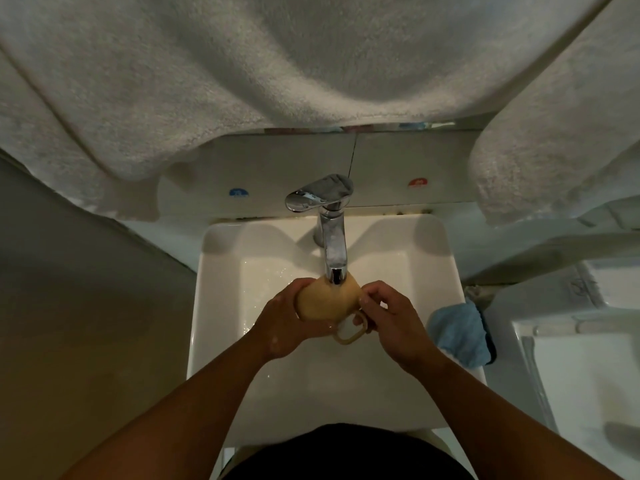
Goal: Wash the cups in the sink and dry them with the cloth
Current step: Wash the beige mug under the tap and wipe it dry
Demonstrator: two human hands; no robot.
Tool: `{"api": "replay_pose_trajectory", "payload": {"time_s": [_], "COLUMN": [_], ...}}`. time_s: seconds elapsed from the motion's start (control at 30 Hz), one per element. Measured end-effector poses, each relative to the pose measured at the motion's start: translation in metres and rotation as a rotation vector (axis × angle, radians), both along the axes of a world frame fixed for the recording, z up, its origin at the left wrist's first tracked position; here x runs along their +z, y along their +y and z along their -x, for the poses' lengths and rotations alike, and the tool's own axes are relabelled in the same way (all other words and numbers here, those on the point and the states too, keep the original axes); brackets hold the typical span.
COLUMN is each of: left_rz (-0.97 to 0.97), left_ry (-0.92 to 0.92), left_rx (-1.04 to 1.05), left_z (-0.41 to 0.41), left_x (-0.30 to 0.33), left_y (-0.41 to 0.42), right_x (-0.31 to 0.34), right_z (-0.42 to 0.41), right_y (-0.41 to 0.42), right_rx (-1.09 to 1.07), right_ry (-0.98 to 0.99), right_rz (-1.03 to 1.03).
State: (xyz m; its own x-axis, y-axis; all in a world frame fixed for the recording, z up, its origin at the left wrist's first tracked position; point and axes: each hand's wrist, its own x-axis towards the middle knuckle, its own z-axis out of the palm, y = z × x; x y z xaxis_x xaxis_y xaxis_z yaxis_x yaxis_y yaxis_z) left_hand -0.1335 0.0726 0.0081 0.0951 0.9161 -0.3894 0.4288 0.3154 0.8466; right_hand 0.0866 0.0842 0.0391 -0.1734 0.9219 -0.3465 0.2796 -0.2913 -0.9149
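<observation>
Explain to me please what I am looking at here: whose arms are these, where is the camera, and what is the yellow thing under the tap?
There is no machine here. A person wears one camera on the head; it looks down, so you see that person's own two arms from above. Both reach over a white sink. The yellow thing is a cup with a loop handle, held right under the spout of the metal tap. The left hand wraps around the cup's body; the right hand touches it near the handle. A blue cloth lies on the sink's right edge, surely for drying. The large pale fabric at the top is a towel hanging close to the camera. Whether water runs is hard to tell.
</observation>
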Motion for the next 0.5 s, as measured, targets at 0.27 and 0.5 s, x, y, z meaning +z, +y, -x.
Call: {"api": "replay_pose_trajectory", "payload": {"time_s": [0.27,0.5], "left_rz": [-0.026,0.132], "left_ry": [-0.055,-0.218], "left_rx": [0.056,0.143], "left_z": [0.002,0.007], "left_x": [-0.002,0.009], "left_y": [-0.010,-0.010], "right_x": [-0.009,-0.016], "right_z": [0.009,0.005], "right_y": [0.007,0.001], "right_rx": [0.106,0.178], "right_ry": [-0.210,-0.203], "right_rz": [0.024,0.046]}}
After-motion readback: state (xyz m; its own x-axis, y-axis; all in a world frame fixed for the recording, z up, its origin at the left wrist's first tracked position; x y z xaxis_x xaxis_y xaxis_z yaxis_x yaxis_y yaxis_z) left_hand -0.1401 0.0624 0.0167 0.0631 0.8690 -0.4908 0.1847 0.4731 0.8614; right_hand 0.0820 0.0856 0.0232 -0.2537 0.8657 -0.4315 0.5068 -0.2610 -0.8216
